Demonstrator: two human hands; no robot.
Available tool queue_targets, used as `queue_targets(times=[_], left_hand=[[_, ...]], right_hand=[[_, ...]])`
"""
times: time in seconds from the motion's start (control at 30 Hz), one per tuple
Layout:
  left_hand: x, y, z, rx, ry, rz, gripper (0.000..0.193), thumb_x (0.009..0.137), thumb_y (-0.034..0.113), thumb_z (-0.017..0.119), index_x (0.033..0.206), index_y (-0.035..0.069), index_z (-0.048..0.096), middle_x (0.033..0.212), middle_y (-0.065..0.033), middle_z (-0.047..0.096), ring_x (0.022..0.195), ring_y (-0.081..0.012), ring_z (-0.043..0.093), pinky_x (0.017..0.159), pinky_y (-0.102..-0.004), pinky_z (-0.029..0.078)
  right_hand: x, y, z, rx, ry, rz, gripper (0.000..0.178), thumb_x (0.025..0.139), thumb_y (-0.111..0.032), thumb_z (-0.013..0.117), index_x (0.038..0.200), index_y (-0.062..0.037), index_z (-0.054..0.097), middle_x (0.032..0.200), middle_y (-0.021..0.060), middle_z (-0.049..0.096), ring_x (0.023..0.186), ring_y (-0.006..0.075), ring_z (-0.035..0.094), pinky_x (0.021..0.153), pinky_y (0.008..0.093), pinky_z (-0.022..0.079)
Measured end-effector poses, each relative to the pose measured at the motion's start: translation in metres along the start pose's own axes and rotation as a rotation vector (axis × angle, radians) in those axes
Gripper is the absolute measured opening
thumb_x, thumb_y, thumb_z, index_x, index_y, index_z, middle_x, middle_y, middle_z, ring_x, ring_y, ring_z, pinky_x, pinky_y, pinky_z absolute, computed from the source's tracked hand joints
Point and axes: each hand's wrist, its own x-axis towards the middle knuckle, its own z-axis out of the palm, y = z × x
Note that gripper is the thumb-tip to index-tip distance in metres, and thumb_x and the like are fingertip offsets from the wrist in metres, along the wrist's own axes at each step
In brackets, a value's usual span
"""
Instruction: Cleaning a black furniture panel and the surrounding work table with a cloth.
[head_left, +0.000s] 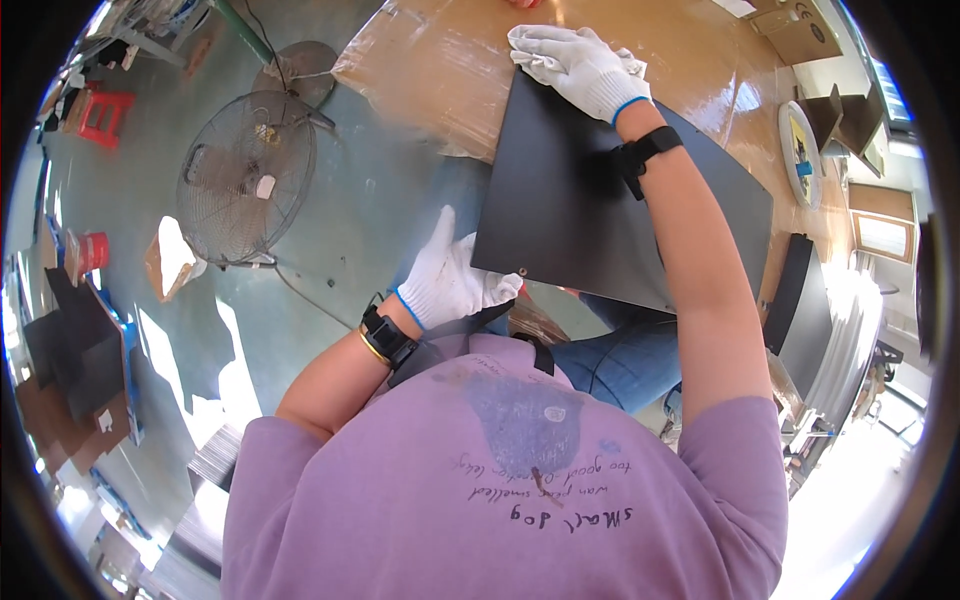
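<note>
A flat black panel (pixel 570 190) lies on the table and juts over its near edge. My left hand (pixel 445 270), in a white knit glove with a blue cuff, grips its near left corner. The thumb there sticks up and the other fingers curl at the corner, partly out of sight. At the panel's far left corner rests my right hand (pixel 580 70), gloved the same way. It presses a crumpled white cloth (pixel 633 66) against the panel's far edge. The cloth is mostly hidden under the palm and fingers.
The table (pixel 420 70) has a shiny brown covering. To the right are a round white-rimmed dish (pixel 800 155) and a cardboard box (pixel 797 32). On the floor to the left stand a large fan (pixel 245 180) and a red stool (pixel 103 117). A cable (pixel 310 298) trails from the fan.
</note>
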Motion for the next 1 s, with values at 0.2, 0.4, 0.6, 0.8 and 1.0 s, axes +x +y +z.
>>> queue_targets(times=[0.2, 0.4, 0.6, 0.8, 1.0], left_hand=[[0.002, 0.0, -0.002, -0.026, -0.033, -0.019, 0.073, 0.096, 0.066, 0.033, 0.137, 0.007, 0.046, 0.127, -0.016, 0.053, 0.101, -0.0301, 0.052, 0.079, -0.0396, 0.046], [0.004, 0.003, -0.009, 0.027, -0.064, 0.017, 0.07, 0.097, 0.063, 0.034, 0.138, 0.007, 0.044, 0.127, -0.0163, 0.053, 0.105, -0.0308, 0.053, 0.082, -0.0428, 0.048], [0.005, 0.006, -0.029, 0.93, -0.025, 0.443, 0.071, 0.097, 0.063, 0.034, 0.139, 0.007, 0.043, 0.137, -0.0152, 0.05, 0.129, -0.0302, 0.047, 0.111, -0.0451, 0.034], [0.007, 0.006, -0.004, 0.299, 0.016, 0.131, 0.08, 0.098, 0.064, 0.028, 0.14, -0.003, 0.04, 0.137, -0.0199, 0.049, 0.125, -0.0323, 0.051, 0.105, -0.0457, 0.042], [0.005, 0.037, 0.012, 0.679, 0.086, 0.151, 0.072, 0.098, 0.06, 0.038, 0.13, -0.004, 0.051, 0.128, -0.0165, 0.057, 0.113, -0.027, 0.058, 0.1, -0.0397, 0.045]], right_hand=[[-0.009, -0.045, 0.001, 0.07, 0.055, -0.386, 0.017, 0.086, -0.019, 0.062, 0.092, -0.0067, 0.07, 0.111, 0.0088, 0.065, 0.104, 0.0309, 0.058, 0.095, 0.0391, 0.047], [-0.049, -0.111, 0.007, 0.194, -0.152, -0.342, 0.02, 0.083, -0.02, 0.057, 0.084, -0.0046, 0.069, 0.09, 0.0144, 0.065, 0.094, 0.0339, 0.062, 0.084, 0.0436, 0.051], [-0.104, -0.191, 0.007, 0.194, -0.516, -0.214, 0.023, 0.079, -0.023, 0.06, 0.089, -0.0041, 0.068, 0.09, 0.0168, 0.066, 0.089, 0.0343, 0.063, 0.083, 0.0416, 0.051], [-0.155, -0.163, -0.036, 0.94, -0.645, 0.18, 0.023, 0.078, -0.01, 0.06, 0.098, -0.0033, 0.07, 0.087, 0.0063, 0.068, 0.08, 0.0129, 0.063, 0.076, 0.0253, 0.049], [-0.197, -0.153, -0.04, 1.056, -0.184, 0.314, 0.041, 0.078, -0.006, 0.065, 0.119, -0.0026, 0.061, 0.114, 0.008, 0.064, 0.104, 0.0154, 0.062, 0.093, 0.0277, 0.049]])
